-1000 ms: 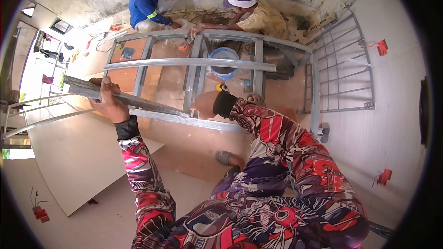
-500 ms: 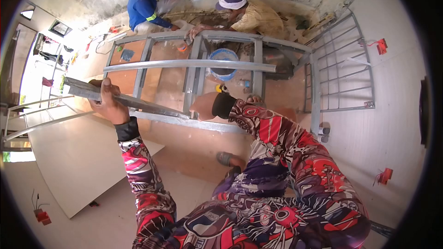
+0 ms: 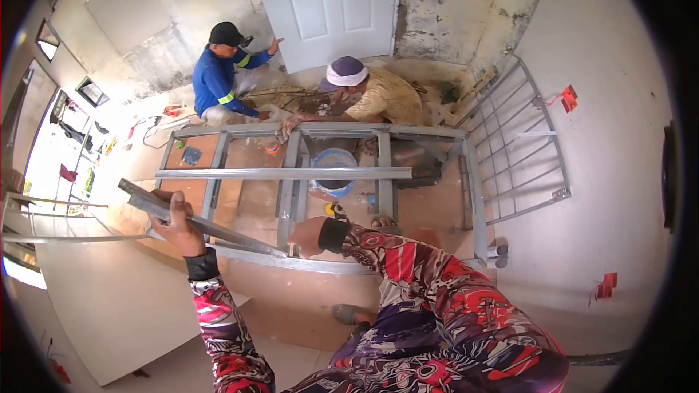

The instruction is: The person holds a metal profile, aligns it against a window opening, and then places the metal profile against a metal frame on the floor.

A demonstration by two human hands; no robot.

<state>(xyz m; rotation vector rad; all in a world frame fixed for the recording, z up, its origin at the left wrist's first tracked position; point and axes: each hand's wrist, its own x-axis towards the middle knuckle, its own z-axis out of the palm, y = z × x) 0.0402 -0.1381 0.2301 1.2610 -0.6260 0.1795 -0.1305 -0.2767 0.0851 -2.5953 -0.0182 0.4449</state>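
Note:
A long grey metal channel (image 3: 233, 233) slants down to the right over the near side of a metal stud frame (image 3: 335, 266). My left hand (image 3: 177, 224) is closed around the channel toward its raised left end, thumb on top. At its lower right end is my right hand (image 3: 307, 236), curled closed against the near rail of the frame. The fingers of that hand are mostly hidden, so I cannot tell whether they grip the channel or the frame. Another metal channel (image 3: 284, 173) lies lengthwise across the frame's crosspieces.
Beyond the frame crouch a person in blue (image 3: 215, 80) and a person in a tan shirt (image 3: 389, 98). A white door (image 3: 331, 11) leans behind them. A blue bucket (image 3: 335, 160) shows through the frame. Right, a metal grille (image 3: 520, 145) leans by the wall; left, a large board (image 3: 109, 306) lies.
My view has tilted upward, showing more of the door and back wall. My left hand still holds the channel, and the right hand stays by its lower end.

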